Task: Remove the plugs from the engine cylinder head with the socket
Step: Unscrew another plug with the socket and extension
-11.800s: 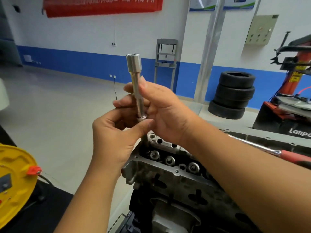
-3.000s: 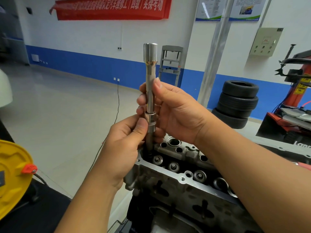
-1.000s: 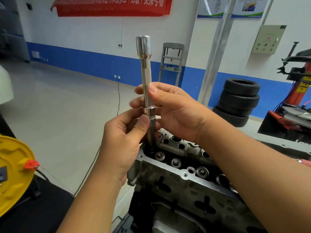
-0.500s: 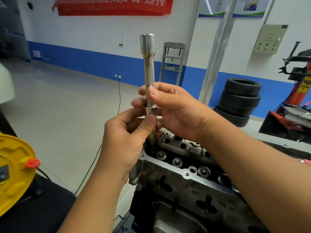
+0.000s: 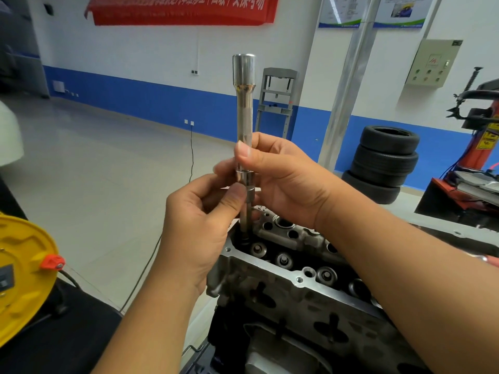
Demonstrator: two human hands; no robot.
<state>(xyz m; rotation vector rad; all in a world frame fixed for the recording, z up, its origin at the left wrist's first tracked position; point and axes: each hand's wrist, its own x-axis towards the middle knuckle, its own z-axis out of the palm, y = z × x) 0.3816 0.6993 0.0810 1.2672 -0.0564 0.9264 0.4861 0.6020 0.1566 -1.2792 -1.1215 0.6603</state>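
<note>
A long chrome socket extension (image 5: 244, 103) stands upright over the left end of the grey engine cylinder head (image 5: 291, 290). Its lower end carries a narrower dark socket (image 5: 248, 211) that dips into a well at the head's near left corner. My right hand (image 5: 280, 182) grips the extension's lower part with the thumb along the shaft. My left hand (image 5: 199, 220) pinches the joint just below, thumb on the socket. No plug is visible; the socket's tip is hidden in the well.
A yellow cable reel (image 5: 24, 276) sits at the left on a dark surface. Stacked tyres (image 5: 383, 166) stand against the blue and white wall, a red tyre machine (image 5: 475, 163) at the right. A grey stand (image 5: 275, 103) is behind the tool.
Since a second ago the tool has stayed upright in both hands over the same well, shifting slightly; my fingers have moved a little on the shaft near the joint.
</note>
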